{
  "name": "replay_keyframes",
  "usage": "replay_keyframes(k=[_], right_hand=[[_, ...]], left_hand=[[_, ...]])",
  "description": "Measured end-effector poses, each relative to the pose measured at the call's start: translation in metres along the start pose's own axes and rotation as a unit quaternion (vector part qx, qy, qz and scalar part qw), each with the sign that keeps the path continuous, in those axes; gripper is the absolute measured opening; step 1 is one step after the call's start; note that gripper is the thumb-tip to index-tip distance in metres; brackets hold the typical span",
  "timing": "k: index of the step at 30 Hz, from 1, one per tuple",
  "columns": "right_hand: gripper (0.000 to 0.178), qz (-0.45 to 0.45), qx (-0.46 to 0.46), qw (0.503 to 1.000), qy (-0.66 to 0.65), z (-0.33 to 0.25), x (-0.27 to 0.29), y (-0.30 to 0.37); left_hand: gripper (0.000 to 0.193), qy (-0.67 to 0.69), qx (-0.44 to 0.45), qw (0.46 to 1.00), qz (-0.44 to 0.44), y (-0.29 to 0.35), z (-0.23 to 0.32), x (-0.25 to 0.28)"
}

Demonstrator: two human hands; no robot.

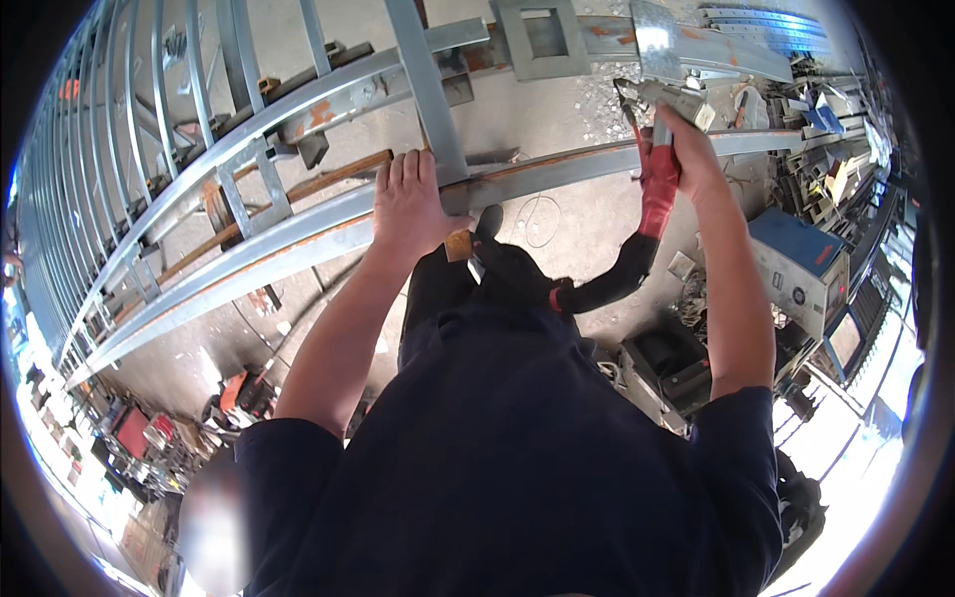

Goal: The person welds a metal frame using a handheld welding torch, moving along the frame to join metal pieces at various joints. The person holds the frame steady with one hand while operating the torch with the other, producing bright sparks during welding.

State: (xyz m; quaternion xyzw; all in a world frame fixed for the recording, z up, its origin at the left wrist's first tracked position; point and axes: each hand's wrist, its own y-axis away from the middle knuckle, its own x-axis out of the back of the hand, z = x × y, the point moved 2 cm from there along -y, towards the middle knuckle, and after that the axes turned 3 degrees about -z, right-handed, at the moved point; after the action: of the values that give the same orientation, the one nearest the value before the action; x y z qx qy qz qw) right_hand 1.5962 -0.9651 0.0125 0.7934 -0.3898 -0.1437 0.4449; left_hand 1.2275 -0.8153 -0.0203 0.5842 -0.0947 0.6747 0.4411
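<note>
My left hand (410,204) is closed over a long grey steel tube (298,227), beside the joint with an upright bar (426,90). The fingers lie over the far side; the thumb points right. My right hand (688,149) is wrapped round a red-handled welding gun (659,189), above the tube's right stretch. The gun's dark tip points away to the upper left, and its black cable (612,287) curves back toward my body. A grey metal piece (680,98) sits right by my fingers; I cannot tell whether they touch it.
A barred steel frame (149,99) spreads across the left. Beyond the tube lie a rusty beam (607,40) and a plate with a square opening (540,40). To the right stand a blue-topped machine (801,254) and piled metal scraps (836,149). Tools (244,393) lie at lower left.
</note>
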Motion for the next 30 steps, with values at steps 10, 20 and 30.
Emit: replay_keyframes(k=[10,20,30], right_hand=[[0.041,-0.077,-0.045,0.994,0.057,-0.01,-0.039,-0.067],[0.032,-0.033,-0.039,0.999,-0.003,0.004,-0.042,-0.11],[0.023,-0.05,-0.011,0.997,-0.05,0.023,-0.042,-0.132]], left_hand=[[0.098,0.01,0.021,1.0,0.001,-0.003,-0.013,-0.014],[0.102,0.008,0.03,0.999,-0.03,-0.006,-0.012,-0.013],[0.104,0.013,0.031,0.999,-0.033,-0.003,-0.011,-0.007]])
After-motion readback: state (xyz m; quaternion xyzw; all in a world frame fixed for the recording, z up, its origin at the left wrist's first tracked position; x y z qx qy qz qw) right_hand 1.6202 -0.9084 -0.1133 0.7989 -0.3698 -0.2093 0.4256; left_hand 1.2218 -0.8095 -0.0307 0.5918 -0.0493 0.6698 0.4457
